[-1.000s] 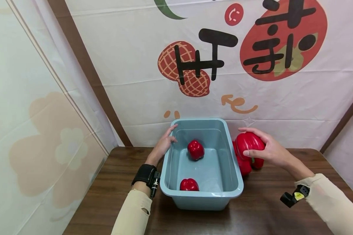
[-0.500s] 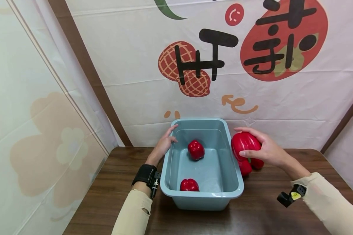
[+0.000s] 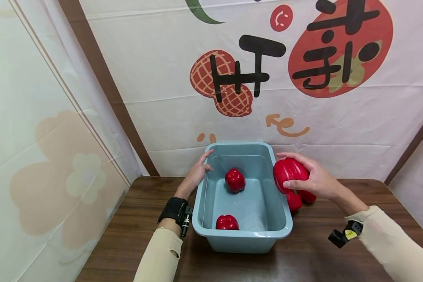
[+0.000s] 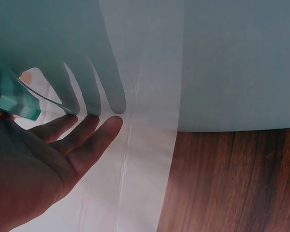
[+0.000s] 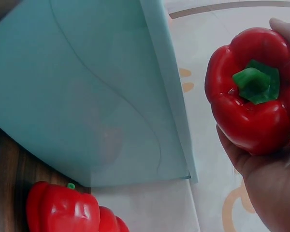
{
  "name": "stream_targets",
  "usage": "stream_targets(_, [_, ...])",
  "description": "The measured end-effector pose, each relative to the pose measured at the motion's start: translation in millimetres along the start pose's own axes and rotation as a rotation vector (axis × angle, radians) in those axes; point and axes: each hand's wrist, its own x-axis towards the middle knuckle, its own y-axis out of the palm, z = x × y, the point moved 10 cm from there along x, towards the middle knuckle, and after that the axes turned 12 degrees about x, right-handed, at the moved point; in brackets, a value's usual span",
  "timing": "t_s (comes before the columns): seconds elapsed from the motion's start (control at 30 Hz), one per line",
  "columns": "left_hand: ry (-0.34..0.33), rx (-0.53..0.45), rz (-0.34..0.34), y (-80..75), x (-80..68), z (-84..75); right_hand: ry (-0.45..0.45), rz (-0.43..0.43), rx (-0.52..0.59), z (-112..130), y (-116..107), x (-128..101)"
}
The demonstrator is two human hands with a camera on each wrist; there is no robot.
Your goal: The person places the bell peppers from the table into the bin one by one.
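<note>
A blue-grey plastic tub stands on the brown table, with two red bell peppers lying inside it. My right hand grips a large red pepper in the air at the tub's right rim. In the right wrist view that pepper shows its green stem, beside the tub wall. My left hand rests on the tub's far left rim. Its straight fingers lie against the outer wall.
More red peppers lie on the table just right of the tub, also seen low in the right wrist view as peppers. A printed cloth backdrop hangs close behind the tub. Bare wooden table lies in front and to the right.
My right hand has carried the pepper a little to the left, up to the tub's right rim. The left hand and the tub have stayed in place.
</note>
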Motion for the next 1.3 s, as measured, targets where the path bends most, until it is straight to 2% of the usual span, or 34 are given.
stream_targets(0.27, [0.000,0.033,-0.012,-1.0,0.3,-0.7,-0.006,0.033,0.035,-0.5,11.6,4.7])
stream_targets(0.6, [0.020,0.017,0.006,1.3,-1.8,-3.8,-0.015,0.083,0.055,-2.7,29.8,10.6])
stream_targets(0.8, [0.008,-0.015,0.013,2.3,-2.2,-3.7,0.007,0.096,0.052,-5.1,34.9,12.9])
stream_targets(1.3, [-0.004,-0.015,0.031,2.2,0.1,-1.1,-0.013,0.146,0.058,-1.2,50.5,20.1])
